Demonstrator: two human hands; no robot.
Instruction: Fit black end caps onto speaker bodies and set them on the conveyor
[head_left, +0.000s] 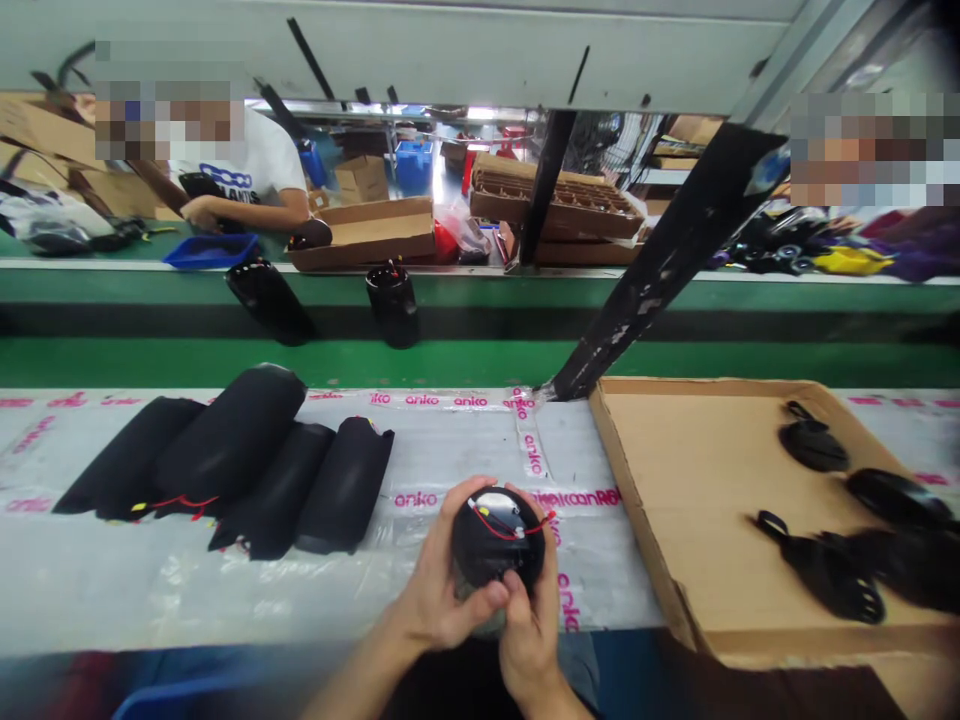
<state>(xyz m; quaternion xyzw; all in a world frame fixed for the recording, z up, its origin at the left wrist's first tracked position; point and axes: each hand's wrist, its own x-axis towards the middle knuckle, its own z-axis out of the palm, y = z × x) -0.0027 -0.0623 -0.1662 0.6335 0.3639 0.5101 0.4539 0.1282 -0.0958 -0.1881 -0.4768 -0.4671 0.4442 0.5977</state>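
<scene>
My left hand [442, 590] and my right hand [531, 630] hold a round black plastic housing [499, 530] between them, above the bench front. Its open end faces up and a red wire [502, 530] loops across it. The fingers of my right hand press on its near side, and my left hand cups its left side. Its underside is hidden by my hands. To the left lie several black curved shells [262, 470] with red wires, out of reach of my fingers. Several flat black moulded parts [825, 570] lie in a cardboard tray [675, 500] to my right.
The bench top is covered in clear film [457, 440] printed with pink lettering. A dark diagonal post [667, 270] rises behind the tray. Beyond a green belt [480, 360] with two black cylinders [391, 305], a co-worker's hand [201, 212] works near a blue tray [210, 250] and cardboard boxes [364, 235].
</scene>
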